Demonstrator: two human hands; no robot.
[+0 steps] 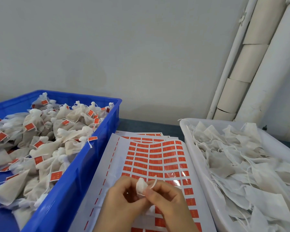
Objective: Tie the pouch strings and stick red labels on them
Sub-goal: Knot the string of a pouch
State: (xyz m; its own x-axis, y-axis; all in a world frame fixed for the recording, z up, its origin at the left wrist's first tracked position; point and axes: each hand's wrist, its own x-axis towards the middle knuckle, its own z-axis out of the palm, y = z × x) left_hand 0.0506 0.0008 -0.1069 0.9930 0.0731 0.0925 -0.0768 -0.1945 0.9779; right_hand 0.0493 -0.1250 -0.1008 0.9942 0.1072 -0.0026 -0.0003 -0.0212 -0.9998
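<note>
Starting at the left of the frame, a blue crate (70,190) holds a heap of finished pouches (40,131), each gathered at the neck and carrying a red tag on its string. Just right of the crate, in the lower centre, a stack of label sheets (114,164) lies flat on the dark table (149,126); the top sheet carries rows of red labels (155,162), with a column of narrow red strips along its left margin. Above the lower part of this sheet both hands meet. The left hand (122,203) has its fingers curled inward and pinches the small white pouch (140,185) from the left side. The pouch sits between the two hands, raised off the sheet, its bunched top pointing upward. The right hand (167,203) is likewise curled, its thumb and forefinger pinching the pouch neck, where a loop of white string (153,184) stands up above the fingers. To the right of the sheets, a white tray (189,144) holds a loose pile of flat unlabelled pouches (241,164) with trailing strings. In the upper right of the frame, white pipes (251,64) run up the pale wall (124,47).
</note>
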